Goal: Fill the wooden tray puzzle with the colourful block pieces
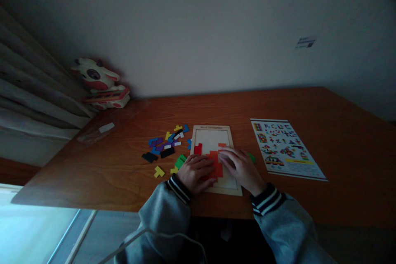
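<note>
A light wooden puzzle board [236, 187] lies in front of me, with red and orange puzzle pieces inside its frame. My left hand [198, 171] rests over the lower left of the board, fingers stretched out across the pieces and partly covering them. A red piece [198, 148] shows just above those fingers. From the right side my right hand [241, 167] reaches in, thumb and fingers bent together at a small orange puzzle piece [222, 145]. Next to it, larger orange pieces [216, 165] sit in the middle of the board.
Several blue, purple, black, white and yellow pieces [167, 152] lie left of the board. Green pieces [180, 161] are by my left hand; another green piece [251, 157] is beyond my right. A printed pattern sheet [284, 144] lies right. A cow toy [102, 84] stands back left.
</note>
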Tool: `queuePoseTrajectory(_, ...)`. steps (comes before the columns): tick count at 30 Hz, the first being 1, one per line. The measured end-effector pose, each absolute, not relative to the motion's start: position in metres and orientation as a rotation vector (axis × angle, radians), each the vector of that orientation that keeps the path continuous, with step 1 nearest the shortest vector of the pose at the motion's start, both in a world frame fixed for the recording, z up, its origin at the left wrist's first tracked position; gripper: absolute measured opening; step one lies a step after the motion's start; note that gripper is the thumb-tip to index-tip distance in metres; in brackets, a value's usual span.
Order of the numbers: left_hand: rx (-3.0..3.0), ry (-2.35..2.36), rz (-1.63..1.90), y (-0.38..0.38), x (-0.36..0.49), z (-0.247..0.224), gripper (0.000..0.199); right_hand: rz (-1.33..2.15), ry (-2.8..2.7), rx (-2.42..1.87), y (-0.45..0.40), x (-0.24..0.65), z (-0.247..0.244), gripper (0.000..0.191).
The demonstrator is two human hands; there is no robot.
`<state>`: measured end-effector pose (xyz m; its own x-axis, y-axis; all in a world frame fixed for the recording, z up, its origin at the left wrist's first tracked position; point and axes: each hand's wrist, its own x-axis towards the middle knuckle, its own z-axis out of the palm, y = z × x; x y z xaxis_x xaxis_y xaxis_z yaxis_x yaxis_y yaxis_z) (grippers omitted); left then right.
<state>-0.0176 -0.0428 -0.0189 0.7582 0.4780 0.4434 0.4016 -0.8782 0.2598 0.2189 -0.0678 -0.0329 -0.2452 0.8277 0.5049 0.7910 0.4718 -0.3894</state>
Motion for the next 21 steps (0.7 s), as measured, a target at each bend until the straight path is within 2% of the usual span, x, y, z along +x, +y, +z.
queuePoseTrajectory(11,2.75,1.002,0.939,-0.068,-0.061,-0.013,0.025,-0.277,-1.859,-1.655,-0.107,0.265,-0.044,0.032)
queuePoseTrajectory(21,2.744,1.078,0.976,-0.084,-0.067,-0.021,0.021,-0.263,-1.879,-1.561,-0.119,0.267,-0.043,0.026)
